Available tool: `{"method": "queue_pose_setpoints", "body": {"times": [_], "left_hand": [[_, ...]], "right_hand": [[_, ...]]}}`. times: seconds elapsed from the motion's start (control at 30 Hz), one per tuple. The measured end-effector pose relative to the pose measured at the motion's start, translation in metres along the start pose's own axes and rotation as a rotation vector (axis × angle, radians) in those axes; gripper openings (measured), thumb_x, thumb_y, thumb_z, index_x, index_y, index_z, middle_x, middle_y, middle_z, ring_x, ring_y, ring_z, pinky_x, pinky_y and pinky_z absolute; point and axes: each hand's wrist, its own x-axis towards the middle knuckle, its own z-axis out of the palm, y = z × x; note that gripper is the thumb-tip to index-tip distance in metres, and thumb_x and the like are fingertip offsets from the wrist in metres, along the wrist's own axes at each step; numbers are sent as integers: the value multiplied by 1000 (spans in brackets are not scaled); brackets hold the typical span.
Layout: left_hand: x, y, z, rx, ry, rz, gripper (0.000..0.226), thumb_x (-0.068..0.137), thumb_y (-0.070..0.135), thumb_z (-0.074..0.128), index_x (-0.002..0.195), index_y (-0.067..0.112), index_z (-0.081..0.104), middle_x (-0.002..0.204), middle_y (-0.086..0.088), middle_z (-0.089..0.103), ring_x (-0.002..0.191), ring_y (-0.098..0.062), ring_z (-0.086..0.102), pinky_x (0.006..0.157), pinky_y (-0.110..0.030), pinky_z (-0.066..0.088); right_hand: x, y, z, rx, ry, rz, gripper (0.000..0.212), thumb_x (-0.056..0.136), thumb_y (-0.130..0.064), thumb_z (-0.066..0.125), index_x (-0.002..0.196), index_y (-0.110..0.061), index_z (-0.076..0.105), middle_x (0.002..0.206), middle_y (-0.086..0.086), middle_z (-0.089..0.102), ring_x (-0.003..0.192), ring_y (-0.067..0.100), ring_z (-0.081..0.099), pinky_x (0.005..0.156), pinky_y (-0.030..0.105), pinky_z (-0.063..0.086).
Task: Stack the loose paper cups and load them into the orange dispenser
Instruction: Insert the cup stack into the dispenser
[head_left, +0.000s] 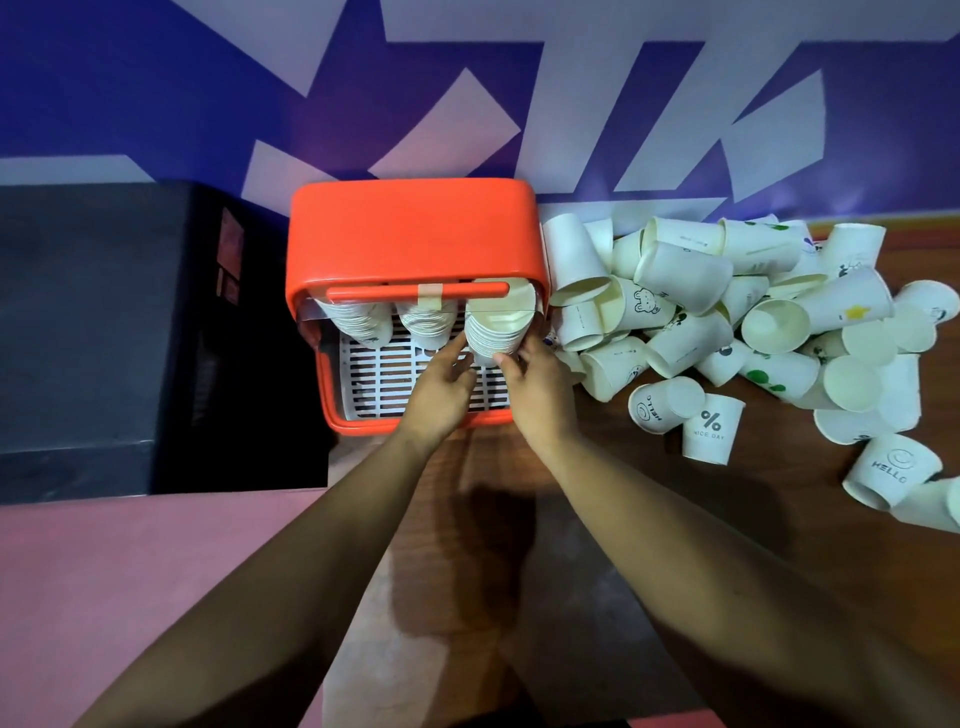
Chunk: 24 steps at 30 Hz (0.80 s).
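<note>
Hands are meeting at the orange dispenser (415, 239), the left hand (441, 387) and right hand (535, 384) pinching the rightmost stack (496, 332) between curled fingers, loose cups (727, 322) lying heaped just right on the table (675, 519).

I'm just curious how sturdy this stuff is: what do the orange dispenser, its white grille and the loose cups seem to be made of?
Orange dispenser: likely moulded plastic, smooth with a soft sheen and rounded corners. White grille: probably plastic too, with even slots. Loose cups: thin matte paper, with rolled rims and printed designs.
</note>
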Motion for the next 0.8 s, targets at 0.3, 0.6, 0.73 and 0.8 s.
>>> {"method": "queue_pose_setpoints", "body": {"times": [0.3, 0.6, 0.73, 0.8], "left_hand": [[17, -4, -1, 148, 30, -12, 72, 80, 8, 43, 151, 18, 41, 154, -1, 44, 142, -14, 39, 120, -38, 30], [24, 2, 3, 157, 42, -73, 64, 89, 10, 46, 152, 17, 37, 155, -5, 40, 139, -23, 44, 116, -43, 36], [21, 4, 1, 163, 32, -18, 56, 94, 1, 45, 148, 18, 43, 145, -10, 51, 110, -35, 58, 91, -41, 49], [15, 1, -2, 165, 50, -47, 52, 96, 5, 48, 146, 15, 45, 144, -9, 53, 118, -34, 58, 98, -42, 48]], "right_hand": [[11, -12, 3, -280, 112, -23, 32, 97, -28, 55, 123, -11, 56, 105, 14, 69, 97, 36, 64, 74, 41, 51], [16, -21, 4, -318, 79, 20, 36, 98, -29, 53, 126, -7, 53, 104, 20, 68, 98, 39, 64, 72, 39, 47], [13, -22, -4, -327, 16, -19, 40, 95, -17, 52, 134, -6, 49, 107, 21, 66, 100, 39, 61, 74, 41, 49], [8, -20, -14, -318, -29, -90, 38, 92, -13, 50, 130, -6, 54, 108, 17, 67, 101, 36, 62, 78, 39, 51]]}}
